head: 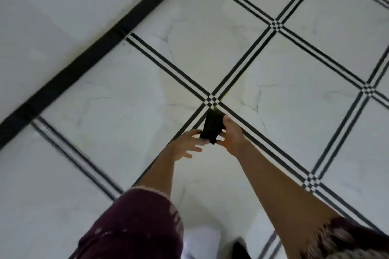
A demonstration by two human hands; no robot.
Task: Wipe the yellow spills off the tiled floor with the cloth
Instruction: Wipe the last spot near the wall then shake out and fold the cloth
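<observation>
- Maroon left sleeve (134, 227) sits closest, with the patterned right sleeve (345, 239) at the bottom corner, and both bare forearms reach forward.
- Right hand (232, 140) has the dark cloth (212, 126) firmly wrapped in curled fingers and thumb, held above the floor.
- Left hand (186, 145), just left of that grip, is splayed and loose, its top finger touching the cloth's near corner.
- Under and around the grip lies the white tiled floor (294, 73), lined with black double stripes.
- Just beyond the grip is a checkered crossing (212, 100), with a faint, blurred yellowish streak (226, 95) beside it.
- Far left of the grip runs a broad black band (101, 48).
</observation>
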